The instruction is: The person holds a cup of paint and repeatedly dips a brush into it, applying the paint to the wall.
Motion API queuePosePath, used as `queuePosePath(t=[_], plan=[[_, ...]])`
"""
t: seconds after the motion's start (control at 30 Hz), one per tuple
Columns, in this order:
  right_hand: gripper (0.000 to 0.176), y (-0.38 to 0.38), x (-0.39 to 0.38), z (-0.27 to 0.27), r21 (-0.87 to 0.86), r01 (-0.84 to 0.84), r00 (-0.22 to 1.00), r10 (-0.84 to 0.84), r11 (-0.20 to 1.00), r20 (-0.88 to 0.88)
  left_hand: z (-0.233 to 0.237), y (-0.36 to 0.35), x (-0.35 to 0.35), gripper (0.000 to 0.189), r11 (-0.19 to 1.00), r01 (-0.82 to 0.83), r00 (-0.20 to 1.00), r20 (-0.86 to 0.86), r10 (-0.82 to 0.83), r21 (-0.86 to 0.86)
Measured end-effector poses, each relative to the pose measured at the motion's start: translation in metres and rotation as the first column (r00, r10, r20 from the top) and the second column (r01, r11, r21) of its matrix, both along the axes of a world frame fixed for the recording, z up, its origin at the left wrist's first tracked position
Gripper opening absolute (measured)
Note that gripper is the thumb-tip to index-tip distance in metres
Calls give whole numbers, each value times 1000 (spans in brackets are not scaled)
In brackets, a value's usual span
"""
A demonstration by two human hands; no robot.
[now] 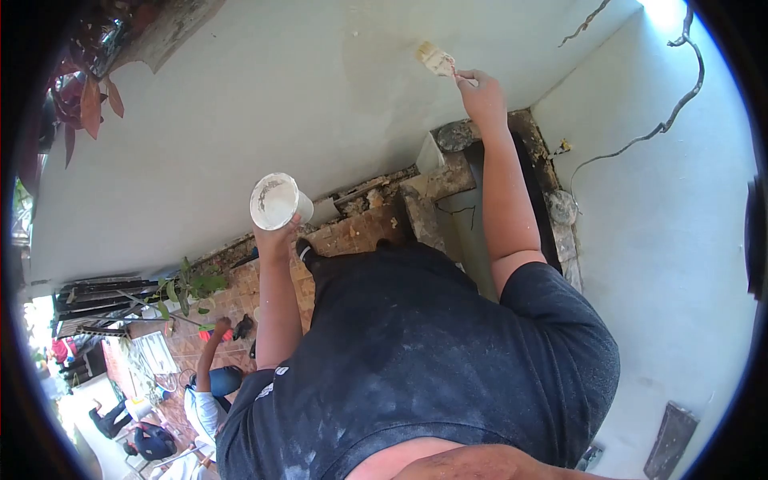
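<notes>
My right hand (482, 92) is closed round the handle of a paintbrush (438, 61). The brush's pale bristles lie against or very near the white wall (264, 88), beside a damp-looking darker patch. Lower and to the left, my left hand (278, 238) grips a white cup (274, 202) from below and the side. The cup's open top faces the camera, with white paint inside and smears round its rim.
A stone-edged basin (456, 176) lies below my right arm. Cables hang on the right wall (664, 264). Leafy branches (192, 290) stick out at the left. Several people are at the lower left, one in a light shirt (204, 412). Dark leaves hang at the upper left.
</notes>
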State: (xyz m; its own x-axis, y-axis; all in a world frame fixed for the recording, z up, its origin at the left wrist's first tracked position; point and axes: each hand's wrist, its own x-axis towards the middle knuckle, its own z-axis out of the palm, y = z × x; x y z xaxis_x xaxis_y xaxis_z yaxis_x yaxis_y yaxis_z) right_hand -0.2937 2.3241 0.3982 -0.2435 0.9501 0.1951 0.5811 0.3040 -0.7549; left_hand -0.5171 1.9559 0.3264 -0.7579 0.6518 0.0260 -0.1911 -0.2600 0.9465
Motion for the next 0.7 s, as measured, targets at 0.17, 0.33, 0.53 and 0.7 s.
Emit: queuePosePath(t=[0.17,0.33,0.53,0.7], plan=[[27,36,-13,-49,7,15,987,-13,1000,-158,4,4,2,83,1000,17,997,70,-17,9],[29,8,2,-4,-211,10,963,-66,977,-261,-5,5,-6,85,999,44,997,-67,-43,23],[24,21,-33,-40,-243,-81,968,18,967,-251,-5,3,2,85,1000,15,999,51,-15,-9],[25,8,-30,-25,-157,-28,941,-27,987,-338,-6,7,0,87,997,8,998,56,-12,76]])
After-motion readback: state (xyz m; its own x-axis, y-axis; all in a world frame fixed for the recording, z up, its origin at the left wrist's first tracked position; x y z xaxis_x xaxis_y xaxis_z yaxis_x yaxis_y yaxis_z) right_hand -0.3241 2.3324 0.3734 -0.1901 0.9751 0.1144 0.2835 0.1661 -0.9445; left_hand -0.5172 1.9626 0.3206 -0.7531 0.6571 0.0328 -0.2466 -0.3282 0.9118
